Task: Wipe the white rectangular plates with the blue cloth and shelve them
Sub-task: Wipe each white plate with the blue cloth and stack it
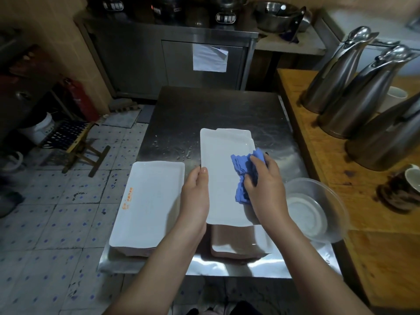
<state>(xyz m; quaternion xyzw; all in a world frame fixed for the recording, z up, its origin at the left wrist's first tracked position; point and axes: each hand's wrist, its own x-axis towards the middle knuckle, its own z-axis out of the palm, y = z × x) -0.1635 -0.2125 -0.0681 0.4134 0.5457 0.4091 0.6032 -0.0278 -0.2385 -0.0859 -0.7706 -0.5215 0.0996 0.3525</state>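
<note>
Grip: left hand [197, 192] pinching plate [223, 155] left edge | right hand [264, 185] clutching blue cloth [241, 165] on plate, frame centre | second plate [147, 201] lower left on worktop [204, 105]

Two bare forearms [169, 260], short thumbnail [204, 170] on left hand [196, 194], dark clothing [241, 309] below

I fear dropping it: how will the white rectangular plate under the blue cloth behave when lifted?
The white rectangular plate is probably stiff: it shows no bend under the blue cloth while the left hand grips one edge. Its glossy surface, with droplets on the steel table, may be slippery. It looks ceramic, likely breakable.
</note>
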